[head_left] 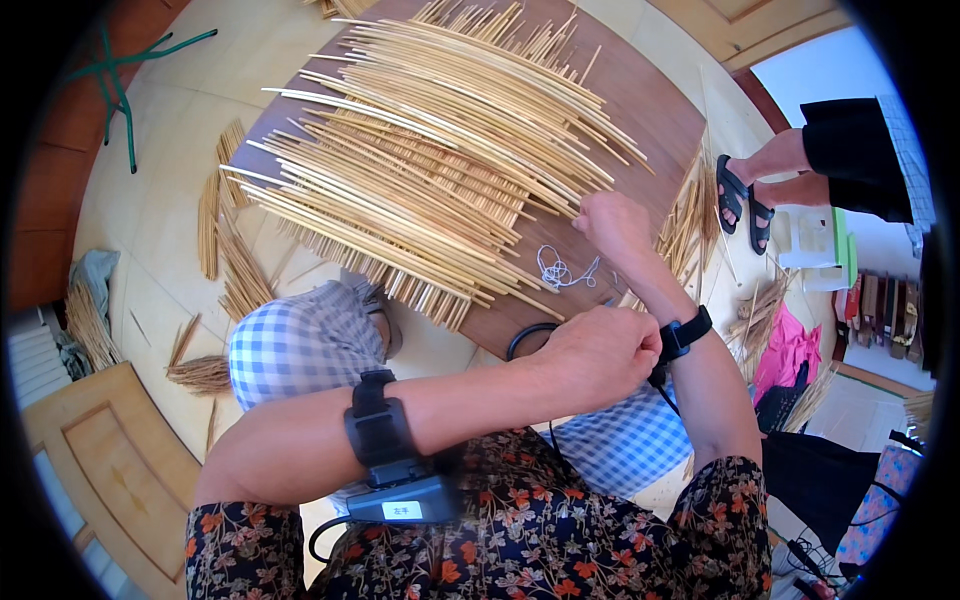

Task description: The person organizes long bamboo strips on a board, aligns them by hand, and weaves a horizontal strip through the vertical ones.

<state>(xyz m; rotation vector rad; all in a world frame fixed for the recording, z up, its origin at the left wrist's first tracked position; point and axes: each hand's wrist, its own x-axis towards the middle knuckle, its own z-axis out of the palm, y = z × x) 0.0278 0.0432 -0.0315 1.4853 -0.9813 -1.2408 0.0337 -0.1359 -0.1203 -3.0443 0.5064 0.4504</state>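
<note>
Layers of long pale reed stalks (480, 110) lie across a brown tabletop (650, 100), with shorter stalks crossing beneath them. My right hand (615, 228) is closed over the table at the right-hand ends of the stalks; what its fingers hold, if anything, is hidden. Closer to me, my left hand (605, 352) reaches across to the right, closed beside my right wrist. Its fingertips are turned away, so I cannot make out anything in them. A loose tangle of white thread (560, 268) lies on the tabletop between the stalks and my hands.
Bundles of stalks (245, 280) lie on the floor at left, more stalks (690, 220) at right. A person in dark sandals (732, 190) stands at the right, near a pink bag (788, 345). Blue checked cloth (300, 335) covers my knees. A green metal stand (118, 85) is far left.
</note>
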